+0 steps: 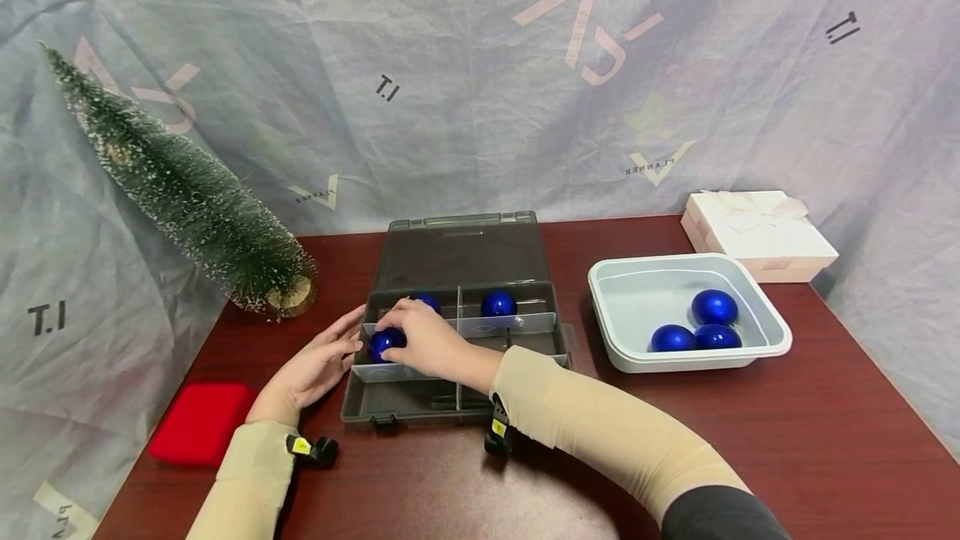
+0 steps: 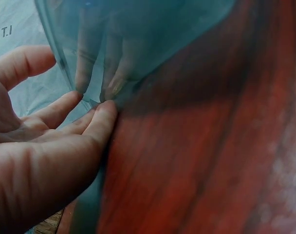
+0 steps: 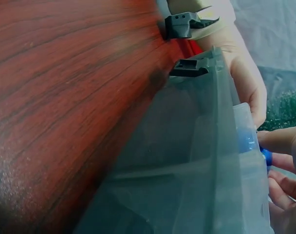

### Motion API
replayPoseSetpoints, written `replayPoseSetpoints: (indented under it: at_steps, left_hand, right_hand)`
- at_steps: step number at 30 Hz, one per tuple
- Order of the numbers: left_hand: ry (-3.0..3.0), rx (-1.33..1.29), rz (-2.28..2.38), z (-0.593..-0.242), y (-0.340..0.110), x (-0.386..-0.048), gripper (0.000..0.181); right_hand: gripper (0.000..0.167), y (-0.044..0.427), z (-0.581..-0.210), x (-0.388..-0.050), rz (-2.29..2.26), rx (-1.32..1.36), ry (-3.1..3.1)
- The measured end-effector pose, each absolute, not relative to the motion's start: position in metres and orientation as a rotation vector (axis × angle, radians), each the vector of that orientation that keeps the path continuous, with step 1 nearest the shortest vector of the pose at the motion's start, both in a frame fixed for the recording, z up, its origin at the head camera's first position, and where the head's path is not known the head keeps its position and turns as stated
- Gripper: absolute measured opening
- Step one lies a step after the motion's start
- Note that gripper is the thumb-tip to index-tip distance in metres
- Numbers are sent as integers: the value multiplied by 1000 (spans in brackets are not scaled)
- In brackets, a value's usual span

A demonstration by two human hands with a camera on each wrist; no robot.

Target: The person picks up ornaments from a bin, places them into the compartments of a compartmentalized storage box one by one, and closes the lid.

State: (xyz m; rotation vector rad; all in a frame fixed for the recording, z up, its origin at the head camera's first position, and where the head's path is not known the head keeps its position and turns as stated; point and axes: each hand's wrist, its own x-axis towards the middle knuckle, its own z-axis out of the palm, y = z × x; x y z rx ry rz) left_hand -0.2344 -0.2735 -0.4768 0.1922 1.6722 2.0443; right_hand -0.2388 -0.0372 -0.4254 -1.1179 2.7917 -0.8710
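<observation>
A grey see-through divider box [image 1: 405,398] lies on the table with its lid [image 1: 465,257] folded back. My right hand [image 1: 427,340] holds a blue ball [image 1: 384,343] with thumb and fingers at the left middle compartment; in the right wrist view only a sliver of the ball [image 3: 267,157] shows. Two more blue balls sit in the back row: one [image 1: 426,302] partly behind my right hand, the other [image 1: 498,303] in the right compartment. My left hand [image 1: 315,369] rests its fingertips against the box's left side, its fingers extended, as the left wrist view also shows.
Right of the box stands a white tub [image 1: 622,307] with three blue balls [image 1: 715,307]. Behind it lies a pale gift box [image 1: 757,227] with a bow. A small frosted tree [image 1: 187,190] leans at the back left, and a red object [image 1: 204,423] lies by the left forearm.
</observation>
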Motion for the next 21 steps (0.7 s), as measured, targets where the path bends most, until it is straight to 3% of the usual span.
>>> replayPoseSetpoints:
  at_steps: [9, 21]
  left_hand:
    - [1672, 213, 2042, -476, -273, -233, 73]
    - [1705, 217, 2040, -473, -273, -233, 75]
  right_hand:
    - [30, -35, -424, -238, -902, -1100, 2756]
    - [18, 0, -403, -236, -1627, -736, 2349]
